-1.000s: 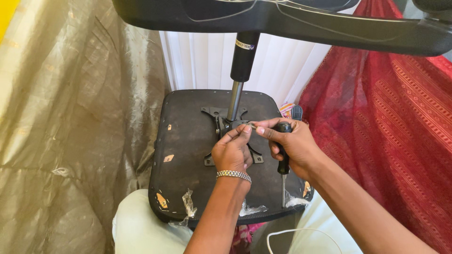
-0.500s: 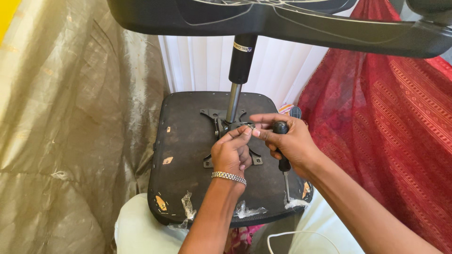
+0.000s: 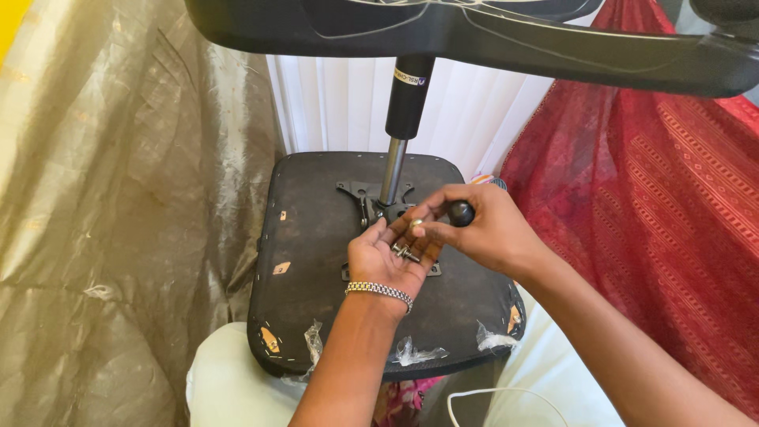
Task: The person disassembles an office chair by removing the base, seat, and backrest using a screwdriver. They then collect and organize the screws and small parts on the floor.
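Note:
A black chair seat (image 3: 316, 261) lies upside down on my lap, its gas cylinder (image 3: 407, 99) rising to the chair base (image 3: 474, 35) overhead. My left hand (image 3: 379, 269), with a metal watch band at the wrist, is turned palm up over the seat's metal mounting plate (image 3: 356, 191) and cradles a few small screws (image 3: 405, 253). My right hand (image 3: 494, 233) grips a black-handled screwdriver (image 3: 461, 213), whose shaft is hidden. Its thumb and forefinger pinch a screw at the left hand's fingertips.
A gold-brown cloth (image 3: 118, 198) hangs on the left and a red patterned cloth (image 3: 656, 198) on the right. White pleated curtain (image 3: 332, 103) stands behind the seat. A white cable (image 3: 506, 395) loops near my right knee. Torn plastic scraps cling to the seat's near edge.
My left hand has turned from palm down on the plate to palm up, showing the screws. My right hand has tilted over to meet its fingertips.

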